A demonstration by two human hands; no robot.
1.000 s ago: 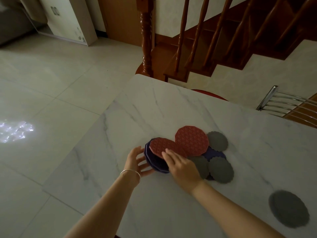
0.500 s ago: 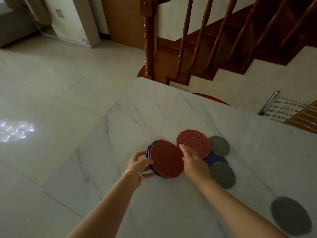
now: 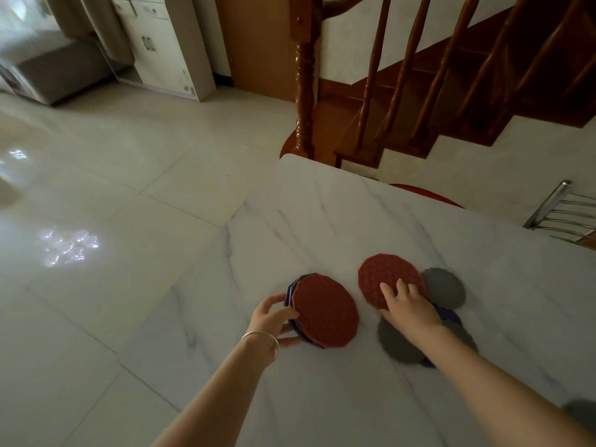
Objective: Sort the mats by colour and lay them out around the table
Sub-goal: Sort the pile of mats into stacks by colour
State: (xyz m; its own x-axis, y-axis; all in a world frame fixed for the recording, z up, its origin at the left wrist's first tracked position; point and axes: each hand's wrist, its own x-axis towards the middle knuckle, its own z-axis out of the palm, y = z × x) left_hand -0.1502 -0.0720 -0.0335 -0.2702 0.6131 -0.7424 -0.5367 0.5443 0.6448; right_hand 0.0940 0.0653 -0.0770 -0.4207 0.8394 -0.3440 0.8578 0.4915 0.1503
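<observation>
On the white marble table (image 3: 322,214), my left hand (image 3: 272,319) grips the left edge of a small stack: a red mat (image 3: 325,311) lying on purple mats (image 3: 292,290). My right hand (image 3: 404,306) rests with spread fingers on a second red mat (image 3: 385,274), which lies on the loose pile. Around and under that hand are grey scalloped mats (image 3: 446,287) (image 3: 398,346) and a purple mat (image 3: 448,316) peeking out. Another grey mat (image 3: 585,411) sits alone at the near right.
The table's left edge drops to a shiny tiled floor (image 3: 113,221). A wooden staircase with a banister (image 3: 304,75) stands beyond the far corner. A metal chair back (image 3: 561,214) and a red seat (image 3: 425,193) stand at the far right side.
My right hand left the red mat on the stack and moved right onto the second red mat. The stacked red mat lies flatter on the purple ones. The camera tilted, so the table sits lower in view.
</observation>
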